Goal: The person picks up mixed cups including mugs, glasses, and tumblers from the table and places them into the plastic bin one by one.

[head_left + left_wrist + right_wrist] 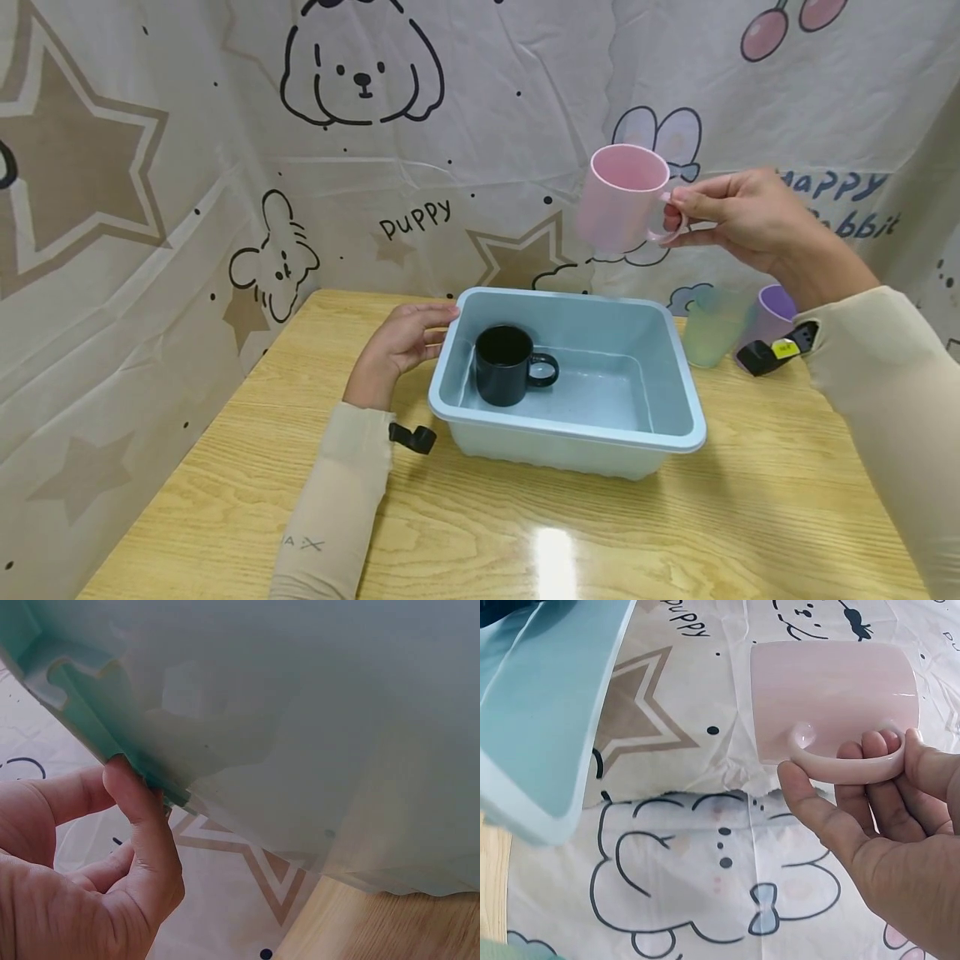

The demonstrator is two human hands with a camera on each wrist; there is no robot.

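By its handle, my right hand [750, 212] grips a pink mug [626, 196], held upright in the air above and behind the basin's right part. Fingers curl through the handle in the right wrist view, where the mug [832, 697] shows its side. At the left end of a light blue plastic basin [570, 433], my left hand [408, 337] holds the rim. The left wrist view has the thumb and a finger of this hand [112, 855] pinching the rim edge. A black mug [502, 367] stands upright inside the basin on the left, its handle pointing right.
A greenish translucent cup [712, 329] and a purple cup [776, 304] stand right of the basin, partly behind my right forearm. The wooden table [480, 533] meets a patterned cloth backdrop [420, 192] at the back and left.
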